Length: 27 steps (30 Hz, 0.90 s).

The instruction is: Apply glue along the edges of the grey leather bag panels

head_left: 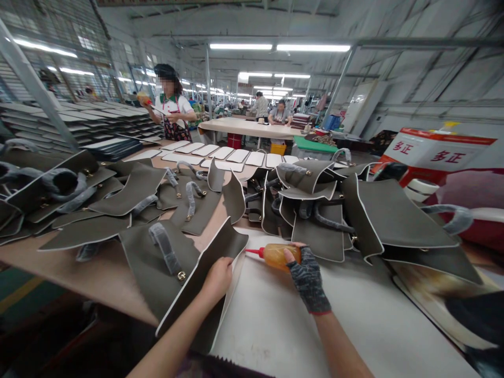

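Observation:
My left hand (220,278) is closed on the edge of a dark grey-green leather bag panel (205,286) with a pale border, held tilted above the table. In my right hand (309,278), which wears a fingerless knitted glove, is a squeeze bottle (277,256) of amber liquid, probably glue. Its red nozzle points left, close to the panel's upper right edge; whether it touches I cannot tell. Left of my hand lies another bag panel (151,262) with a plastic-wrapped handle (164,247) and gold-coloured fittings. Beneath my hands is a white sheet (268,325).
Bag panels with wrapped handles are heaped left (106,194) and right (401,210). Pale-edged flat pieces (226,153) lie in rows beyond. A co-worker (173,105) stands back left holding a similar bottle; other people are farther back. A red-and-white box (437,152) stands at right.

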Each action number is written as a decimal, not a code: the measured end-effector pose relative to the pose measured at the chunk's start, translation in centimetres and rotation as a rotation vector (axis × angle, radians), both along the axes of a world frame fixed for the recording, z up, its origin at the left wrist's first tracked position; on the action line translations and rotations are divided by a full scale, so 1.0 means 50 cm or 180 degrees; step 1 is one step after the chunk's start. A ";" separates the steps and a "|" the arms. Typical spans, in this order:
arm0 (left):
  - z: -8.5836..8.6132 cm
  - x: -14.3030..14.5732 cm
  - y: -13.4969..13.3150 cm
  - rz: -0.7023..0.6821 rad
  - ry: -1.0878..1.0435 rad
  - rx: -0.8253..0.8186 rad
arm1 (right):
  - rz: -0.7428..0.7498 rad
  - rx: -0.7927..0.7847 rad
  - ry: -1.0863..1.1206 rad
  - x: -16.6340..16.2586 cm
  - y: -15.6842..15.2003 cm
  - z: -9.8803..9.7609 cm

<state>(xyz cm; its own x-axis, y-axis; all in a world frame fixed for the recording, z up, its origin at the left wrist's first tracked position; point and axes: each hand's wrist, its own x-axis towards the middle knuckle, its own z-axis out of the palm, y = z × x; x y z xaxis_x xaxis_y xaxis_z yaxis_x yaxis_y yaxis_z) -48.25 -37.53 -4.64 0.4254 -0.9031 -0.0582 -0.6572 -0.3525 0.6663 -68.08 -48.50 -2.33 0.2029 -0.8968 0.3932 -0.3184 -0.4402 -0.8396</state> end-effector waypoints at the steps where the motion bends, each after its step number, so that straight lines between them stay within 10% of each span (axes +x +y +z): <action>1: 0.000 0.000 0.000 0.0006 0.0001 0.0002 | 0.0008 -0.0054 0.0019 0.003 -0.002 0.004; 10: 0.001 -0.003 0.002 0.0029 -0.0013 -0.0047 | 0.0211 -0.0608 0.0241 0.012 -0.012 0.014; 27: -0.010 -0.001 0.003 0.0000 -0.0077 -0.0084 | 0.0238 0.0061 0.0278 -0.011 0.011 -0.002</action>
<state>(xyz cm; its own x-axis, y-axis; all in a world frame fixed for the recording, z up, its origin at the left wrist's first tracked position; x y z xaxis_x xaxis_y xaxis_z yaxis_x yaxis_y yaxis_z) -48.29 -37.40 -5.13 0.4265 -0.9042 -0.0241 -0.6731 -0.3351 0.6593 -68.64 -47.95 -2.41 0.3023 -0.8850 0.3541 -0.3575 -0.4496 -0.8186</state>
